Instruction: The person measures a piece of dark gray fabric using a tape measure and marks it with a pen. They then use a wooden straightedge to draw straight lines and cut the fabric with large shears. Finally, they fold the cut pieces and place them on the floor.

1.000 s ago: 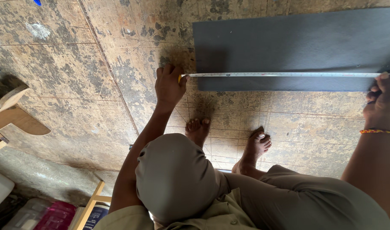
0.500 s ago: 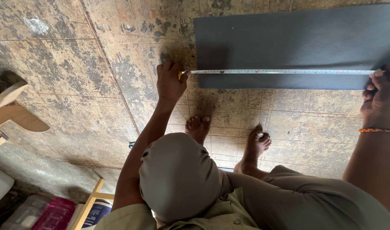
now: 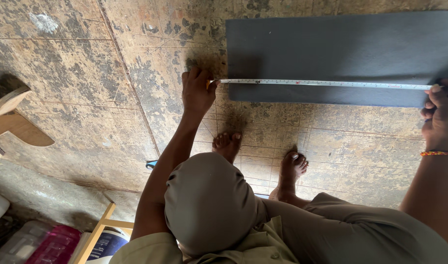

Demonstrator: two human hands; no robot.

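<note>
So the tape (image 3: 326, 83) is stretched flat across the dark sheet (image 3: 341, 54) on the worn floor (image 3: 87, 98). Left hand (image 3: 197, 93) pinches the tape's end right at the sheet's left edge, fingers closed on it. Right hand (image 3: 439, 120) curls tight around the other end at the frame's right side. Bare feet (image 3: 227, 144) sit just below.

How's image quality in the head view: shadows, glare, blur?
Head view: soft, even light and no glare; a dim shadow sits on the floor above the left hand. The tape measure and dark panel are sharp. The right hand is cut by the frame edge, and wide-angle stretch shows at the borders.
</note>
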